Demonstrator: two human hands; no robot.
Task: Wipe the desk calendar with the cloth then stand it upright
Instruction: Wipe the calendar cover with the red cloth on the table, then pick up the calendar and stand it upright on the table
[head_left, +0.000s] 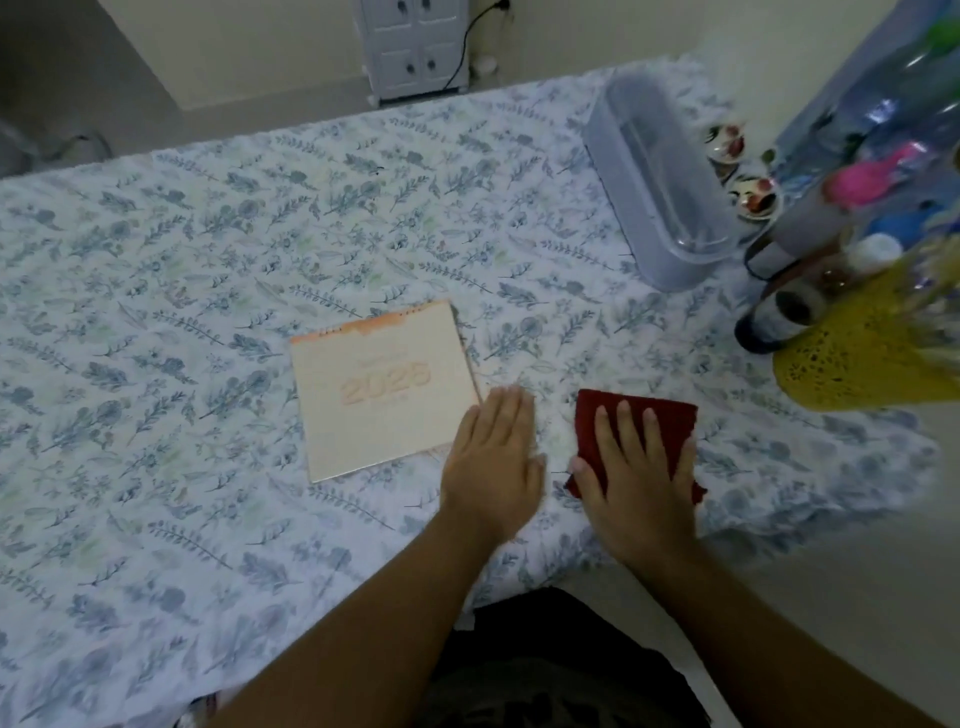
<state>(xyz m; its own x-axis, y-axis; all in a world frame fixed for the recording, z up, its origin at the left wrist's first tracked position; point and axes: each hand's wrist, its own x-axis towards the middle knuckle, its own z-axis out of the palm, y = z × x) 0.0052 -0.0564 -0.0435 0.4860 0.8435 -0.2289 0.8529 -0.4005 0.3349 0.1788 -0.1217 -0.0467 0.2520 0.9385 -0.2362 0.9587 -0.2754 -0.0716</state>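
Note:
A cream desk calendar (384, 387) with an orange top band and "2025" on its cover lies flat on the floral tablecloth. My left hand (493, 457) rests palm down on the cloth-covered table, just right of the calendar's lower right corner, holding nothing. A folded dark red cloth (670, 415) lies to the right of it. My right hand (639, 478) lies flat on top of the red cloth with fingers spread, pressing it to the table.
A clear plastic lidded container (660, 182) stands at the back right. Two small patterned dishes (753, 197), dark jars (779, 312), a yellow lace cover (862, 353) and plastic bottles (883, 119) crowd the right edge. The table's near edge (519, 592) is by my body.

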